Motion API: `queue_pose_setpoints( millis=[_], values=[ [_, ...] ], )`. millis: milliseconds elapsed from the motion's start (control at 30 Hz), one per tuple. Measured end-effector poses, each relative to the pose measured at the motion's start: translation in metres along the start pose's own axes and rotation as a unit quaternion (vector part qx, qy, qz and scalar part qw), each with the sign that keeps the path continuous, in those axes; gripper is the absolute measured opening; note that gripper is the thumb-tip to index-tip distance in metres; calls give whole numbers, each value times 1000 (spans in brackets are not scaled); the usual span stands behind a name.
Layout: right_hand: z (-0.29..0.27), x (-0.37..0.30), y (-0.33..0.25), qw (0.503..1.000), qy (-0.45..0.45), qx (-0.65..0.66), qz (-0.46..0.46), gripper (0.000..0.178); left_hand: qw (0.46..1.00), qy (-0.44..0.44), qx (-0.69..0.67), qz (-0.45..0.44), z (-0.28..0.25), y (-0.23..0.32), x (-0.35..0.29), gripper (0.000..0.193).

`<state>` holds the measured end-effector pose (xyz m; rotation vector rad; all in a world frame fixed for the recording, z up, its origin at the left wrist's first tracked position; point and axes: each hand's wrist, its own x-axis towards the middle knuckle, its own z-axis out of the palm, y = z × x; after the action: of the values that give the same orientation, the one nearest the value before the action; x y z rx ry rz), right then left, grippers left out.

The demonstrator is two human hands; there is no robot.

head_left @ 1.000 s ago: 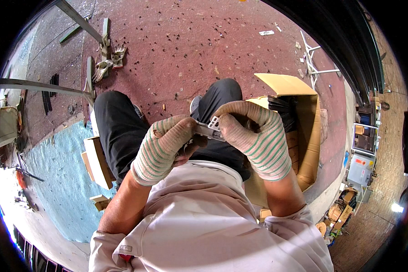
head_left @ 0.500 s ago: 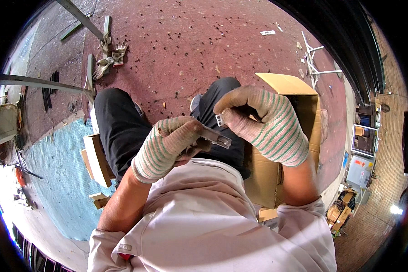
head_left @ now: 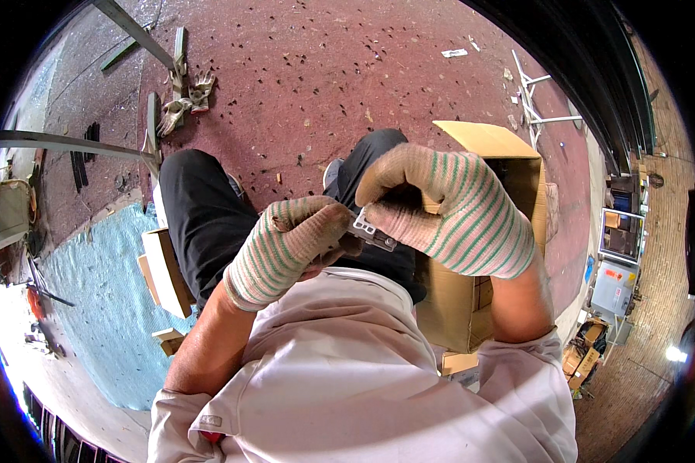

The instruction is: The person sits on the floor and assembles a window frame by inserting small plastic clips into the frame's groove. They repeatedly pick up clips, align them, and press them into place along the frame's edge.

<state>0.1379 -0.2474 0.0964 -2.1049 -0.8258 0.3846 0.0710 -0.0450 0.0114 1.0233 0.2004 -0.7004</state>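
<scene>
The work in hand looks like fitting—or at least lining up—a small pale holed piece (head_left: 364, 224) against a short grey metal bar (head_left: 388, 245), both held between the gloved hands above the lap. The left hand (head_left: 286, 248) has its fingers closed around the bar's near end; the right hand (head_left: 452, 210) has thumb and forefinger pinched together at the holed piece, though the exact contact is hidden. The next move seems to call for a steady left grip and fine alignment from the right. The right fingers partly cover the joint. An open cardboard box (head_left: 448, 309) stands beneath the right forearm—close enough to brush. A loose pair of gloves (head_left: 199, 94) lies on the reddish floor (head_left: 286, 85), well apart.
</scene>
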Motion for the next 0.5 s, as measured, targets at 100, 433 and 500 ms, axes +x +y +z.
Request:
queue_pose_setpoints(
  millis=[100,433,500],
  values=[
    [3,-1,1,1000,1,-5,-9,12,1000,11,-6,-1,2,0,0,36],
    [12,0,6,998,24,-36,-47,12,1000,-3,26,-9,-4,-4,2,39],
    [13,-1,6,998,26,-38,-45,13,1000,-9,27,-3,-4,-5,2,40]
  ],
)
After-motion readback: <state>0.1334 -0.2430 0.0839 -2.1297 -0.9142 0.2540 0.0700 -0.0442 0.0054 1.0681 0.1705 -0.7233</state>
